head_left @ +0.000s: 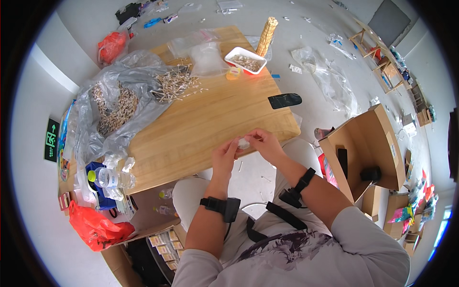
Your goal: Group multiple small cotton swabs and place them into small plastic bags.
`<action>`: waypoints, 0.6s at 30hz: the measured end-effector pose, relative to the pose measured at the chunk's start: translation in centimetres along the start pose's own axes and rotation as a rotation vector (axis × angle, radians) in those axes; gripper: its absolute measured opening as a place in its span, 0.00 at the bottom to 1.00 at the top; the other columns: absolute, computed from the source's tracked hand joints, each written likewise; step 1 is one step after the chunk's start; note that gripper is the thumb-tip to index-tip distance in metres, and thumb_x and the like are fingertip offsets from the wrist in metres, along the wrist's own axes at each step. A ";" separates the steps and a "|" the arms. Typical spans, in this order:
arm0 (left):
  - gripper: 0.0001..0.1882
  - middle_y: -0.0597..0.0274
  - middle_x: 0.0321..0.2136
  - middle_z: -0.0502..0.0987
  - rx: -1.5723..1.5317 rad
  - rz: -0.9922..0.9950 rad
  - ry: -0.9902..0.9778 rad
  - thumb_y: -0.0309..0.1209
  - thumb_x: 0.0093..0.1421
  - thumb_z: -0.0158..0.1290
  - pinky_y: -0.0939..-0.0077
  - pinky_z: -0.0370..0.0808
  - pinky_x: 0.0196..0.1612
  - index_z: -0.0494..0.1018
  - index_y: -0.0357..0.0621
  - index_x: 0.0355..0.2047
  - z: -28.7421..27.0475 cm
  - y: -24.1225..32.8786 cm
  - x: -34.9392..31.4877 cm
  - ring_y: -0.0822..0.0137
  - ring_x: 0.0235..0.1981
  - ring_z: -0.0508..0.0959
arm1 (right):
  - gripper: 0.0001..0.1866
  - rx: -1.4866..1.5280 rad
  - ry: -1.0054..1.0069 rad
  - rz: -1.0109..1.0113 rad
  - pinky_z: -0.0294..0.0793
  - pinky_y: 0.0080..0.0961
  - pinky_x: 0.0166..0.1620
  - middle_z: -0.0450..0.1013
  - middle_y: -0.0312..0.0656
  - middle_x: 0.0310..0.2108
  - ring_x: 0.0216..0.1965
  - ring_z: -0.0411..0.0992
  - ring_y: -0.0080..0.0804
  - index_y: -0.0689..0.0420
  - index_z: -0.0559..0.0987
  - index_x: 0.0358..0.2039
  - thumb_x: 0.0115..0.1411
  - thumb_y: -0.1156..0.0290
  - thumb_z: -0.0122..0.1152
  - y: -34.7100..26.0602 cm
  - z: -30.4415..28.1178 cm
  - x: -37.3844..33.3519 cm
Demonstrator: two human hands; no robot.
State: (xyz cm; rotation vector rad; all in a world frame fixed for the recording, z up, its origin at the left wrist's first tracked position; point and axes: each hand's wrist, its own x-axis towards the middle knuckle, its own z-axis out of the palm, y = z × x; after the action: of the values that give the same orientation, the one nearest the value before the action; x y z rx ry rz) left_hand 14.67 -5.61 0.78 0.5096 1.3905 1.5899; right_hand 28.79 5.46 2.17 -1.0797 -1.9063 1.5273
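Note:
My left hand (224, 156) and my right hand (267, 145) meet over the table's near edge. Between their closed fingers is a small whitish, translucent piece (244, 143), perhaps a little plastic bag; its kind is hard to make out. Farther left on the wooden table (205, 119) lies a loose pile of cotton swabs (177, 85). More swabs fill a large clear plastic bag (143, 62) beside it. At the far right corner stands a white tray (229, 56) with swabs in it, next to a small yellow box (233, 73).
Clear plastic bags (208, 58) lie at the far side, and a black flat object (285, 100) at the right edge. A water bottle (112, 178) lies at the left beside a red bag (95, 228). An open cardboard box (377, 143) stands to my right.

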 end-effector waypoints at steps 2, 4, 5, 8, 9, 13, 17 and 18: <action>0.15 0.65 0.30 0.84 -0.026 -0.030 0.003 0.36 0.71 0.58 0.83 0.70 0.29 0.84 0.39 0.50 0.0 -0.3 0.4 0.78 0.27 0.78 | 0.13 0.175 -0.011 0.070 0.75 0.23 0.42 0.81 0.37 0.37 0.37 0.75 0.23 0.61 0.83 0.45 0.67 0.65 0.67 0.2 0.1 0.2; 0.15 0.65 0.29 0.83 -0.055 -0.055 0.007 0.37 0.71 0.58 0.82 0.69 0.27 0.84 0.39 0.49 -0.2 -0.4 0.7 0.78 0.26 0.78 | 0.13 0.193 0.006 0.101 0.75 0.23 0.41 0.81 0.36 0.37 0.37 0.75 0.21 0.61 0.83 0.45 0.67 0.65 0.67 -0.1 0.1 0.3; 0.15 0.67 0.27 0.82 -0.056 -0.061 -0.004 0.37 0.70 0.59 0.83 0.67 0.26 0.84 0.39 0.49 -0.4 -0.6 0.5 0.79 0.24 0.76 | 0.13 0.211 0.025 0.135 0.75 0.22 0.40 0.80 0.35 0.37 0.37 0.74 0.20 0.62 0.83 0.44 0.68 0.65 0.67 -0.3 0.1 0.3; 0.15 0.71 0.23 0.77 0.039 0.045 -0.067 0.37 0.68 0.62 0.83 0.64 0.23 0.83 0.38 0.47 0.0 -0.5 0.2 0.81 0.22 0.72 | 0.11 0.156 0.025 0.103 0.74 0.20 0.38 0.79 0.34 0.35 0.35 0.74 0.18 0.61 0.82 0.43 0.69 0.65 0.66 -0.2 -0.7 0.3; 0.15 0.74 0.21 0.74 0.141 0.150 -0.111 0.37 0.67 0.64 0.83 0.62 0.22 0.82 0.38 0.45 -0.1 -0.5 0.1 0.82 0.21 0.69 | 0.11 0.154 0.023 0.103 0.74 0.20 0.38 0.79 0.34 0.35 0.35 0.74 0.18 0.61 0.82 0.43 0.69 0.65 0.66 -0.6 -0.8 0.2; 0.13 0.76 0.19 0.70 0.293 0.257 -0.175 0.35 0.65 0.66 0.83 0.62 0.23 0.80 0.39 0.40 -0.6 -0.7 0.0 0.83 0.21 0.65 | 0.08 0.211 -0.044 0.122 0.75 0.18 0.39 0.78 0.30 0.36 0.35 0.73 0.15 0.58 0.80 0.44 0.71 0.67 0.63 -1.6 -1.5 0.1; 0.10 0.75 0.23 0.73 0.091 0.221 -0.150 0.32 0.66 0.65 0.84 0.64 0.23 0.77 0.40 0.40 -0.3 -1.1 0.3 0.84 0.22 0.68 | 0.09 0.265 -0.130 0.200 0.76 0.18 0.40 0.78 0.30 0.37 0.37 0.75 0.16 0.58 0.80 0.46 0.71 0.67 0.62 -2.6 -2.0 0.0; 0.10 0.74 0.25 0.74 0.009 0.227 -0.146 0.32 0.67 0.64 0.85 0.65 0.24 0.77 0.40 0.42 -0.1 -1.1 0.3 0.84 0.23 0.69 | 0.09 0.264 -0.129 0.198 0.76 0.18 0.40 0.78 0.30 0.37 0.37 0.75 0.16 0.58 0.80 0.46 0.71 0.67 0.62 -2.6 -2.1 -0.2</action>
State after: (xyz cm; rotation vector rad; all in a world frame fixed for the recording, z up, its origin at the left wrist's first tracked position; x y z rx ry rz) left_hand 14.85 -5.48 -0.32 0.7965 1.2651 1.6889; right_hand 29.73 6.33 5.29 -1.0973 -1.6553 1.9385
